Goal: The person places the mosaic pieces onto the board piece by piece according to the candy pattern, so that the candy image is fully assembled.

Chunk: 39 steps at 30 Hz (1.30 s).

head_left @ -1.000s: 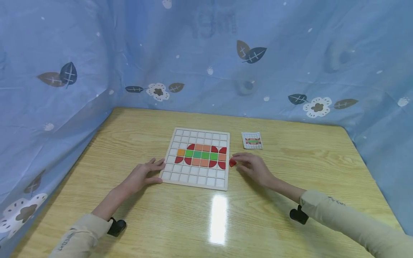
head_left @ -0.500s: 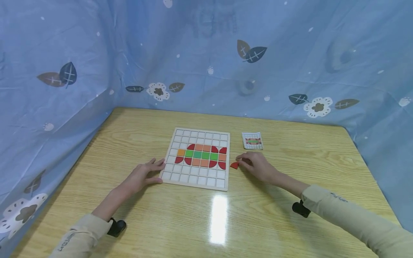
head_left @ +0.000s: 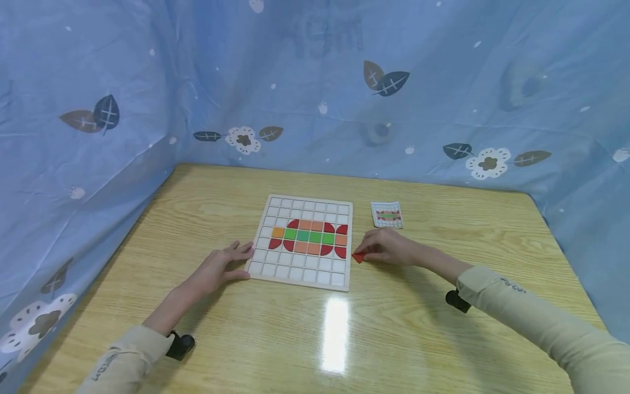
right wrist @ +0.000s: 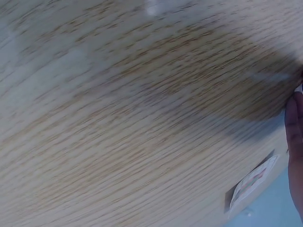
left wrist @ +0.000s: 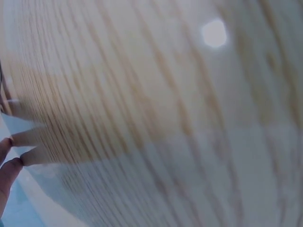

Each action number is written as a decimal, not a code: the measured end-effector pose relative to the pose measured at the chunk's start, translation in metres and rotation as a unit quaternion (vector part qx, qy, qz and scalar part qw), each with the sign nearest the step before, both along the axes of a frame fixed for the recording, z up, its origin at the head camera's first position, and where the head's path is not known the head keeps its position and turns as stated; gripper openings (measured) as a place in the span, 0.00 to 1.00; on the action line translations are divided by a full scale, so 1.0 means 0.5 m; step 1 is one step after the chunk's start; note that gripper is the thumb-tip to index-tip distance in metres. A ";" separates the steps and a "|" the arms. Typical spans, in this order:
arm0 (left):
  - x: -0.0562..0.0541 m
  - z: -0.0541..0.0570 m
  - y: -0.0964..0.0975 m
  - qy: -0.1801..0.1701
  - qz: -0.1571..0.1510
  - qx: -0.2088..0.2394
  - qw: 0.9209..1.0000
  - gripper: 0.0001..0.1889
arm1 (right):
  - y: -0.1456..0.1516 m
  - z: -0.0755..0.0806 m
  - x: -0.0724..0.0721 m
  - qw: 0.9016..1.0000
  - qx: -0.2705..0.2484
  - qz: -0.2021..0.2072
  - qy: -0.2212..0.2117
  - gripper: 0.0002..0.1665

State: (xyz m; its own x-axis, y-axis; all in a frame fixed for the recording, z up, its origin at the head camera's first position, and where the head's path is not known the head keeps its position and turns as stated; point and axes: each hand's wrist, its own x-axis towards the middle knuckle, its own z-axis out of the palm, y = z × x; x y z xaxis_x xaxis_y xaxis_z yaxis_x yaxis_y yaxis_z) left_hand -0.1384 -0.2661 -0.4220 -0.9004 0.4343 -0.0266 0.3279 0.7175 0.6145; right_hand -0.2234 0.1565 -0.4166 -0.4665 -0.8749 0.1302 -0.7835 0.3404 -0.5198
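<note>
A square white grid board (head_left: 296, 272) lies on the table in the head view. Red quarter-circle tiles (head_left: 340, 252), orange-pink squares, green squares (head_left: 315, 237) and one orange square (head_left: 278, 232) fill its middle rows. My left hand (head_left: 216, 266) rests at the board's left edge, fingers and thumb stretched out and touching it. Just off the right edge, my right hand (head_left: 389, 246) pinches a loose red tile (head_left: 359, 258) between thumb and fingers. The left wrist view catches only fingertips (left wrist: 10, 168) at its left border. In the right wrist view, part of the right hand (right wrist: 295, 142) shows.
A small pattern card (head_left: 386, 215), printed with a similar coloured design, lies behind the right hand. Light reflects off the wooden table (head_left: 256, 339) in front of the board. A blue patterned cloth (head_left: 315, 98) hangs behind and at the sides.
My right hand first drew back from the red tile, which sat beside the board, then closed its fingertips on it. The left hand stays at the board's edge.
</note>
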 end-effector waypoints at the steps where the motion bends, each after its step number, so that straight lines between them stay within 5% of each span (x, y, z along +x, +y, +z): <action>1: 0.000 0.001 0.000 -0.001 0.000 0.000 1.000 0.32 | 0.000 0.001 0.001 1.000 0.004 -0.006 -0.007 0.10; 21: -0.004 0.003 0.000 -0.004 -0.004 0.005 1.000 0.32 | 0.001 0.004 0.003 1.000 -0.001 0.028 0.000 0.14; 31: -0.003 0.004 0.000 -0.014 0.000 0.015 1.000 0.33 | 0.007 0.004 0.014 0.999 -0.009 -0.018 -0.047 0.12; 39: -0.001 0.006 0.002 -0.013 0.004 0.009 1.000 0.33 | 0.012 0.003 0.020 0.979 -0.058 -0.091 -0.175 0.12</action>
State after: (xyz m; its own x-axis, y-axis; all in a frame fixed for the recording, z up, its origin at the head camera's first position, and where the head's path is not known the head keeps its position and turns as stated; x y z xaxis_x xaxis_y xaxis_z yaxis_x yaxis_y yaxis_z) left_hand -0.1388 -0.2652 -0.4190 -0.9029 0.4278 -0.0421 0.3060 0.7085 0.6359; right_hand -0.2135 0.1624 -0.4153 -0.6468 -0.7622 0.0282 -0.4825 0.3803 -0.7890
